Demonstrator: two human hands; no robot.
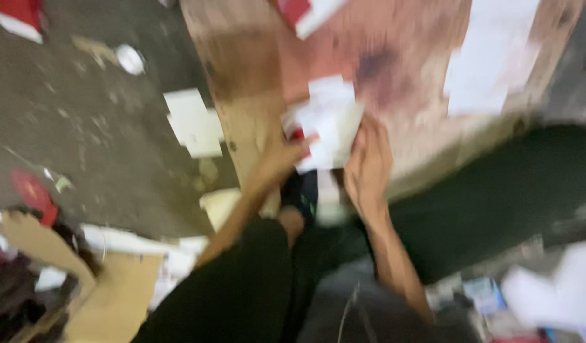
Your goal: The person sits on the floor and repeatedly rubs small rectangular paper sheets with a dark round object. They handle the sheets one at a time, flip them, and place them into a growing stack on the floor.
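Pretty blurry shot, so grain of salt on the small stuff. Biggest thing here is the wooden board (255, 76), a big worn slab with reddish stains lying on the grey concrete floor (96, 127), running from the top edge of the view down toward the person's knees. It looks like it serves as the work surface, which would explain why everything is gathered at its near edge. A stack of white sheets (490, 57) sits by the board's far right corner, and a red and white piece (306, 13) pokes in at the top edge. Off the board's left edge, loose white paper scraps (194, 121) lie on the floor, and torn brown cardboard (109, 292) sits lower left.

Now the main bit: a small wad of white paper pieces (328, 121) with a bit of red showing, right at the board's near edge. The left hand (280, 159) grips its lower left side and the right hand (368, 162) clasps its right side, fingers curled in, so both seem closed on it, probably to keep the loose pieces squared together. Its long axis looks roughly upright in view, tilted slightly right, pointing away from the person.
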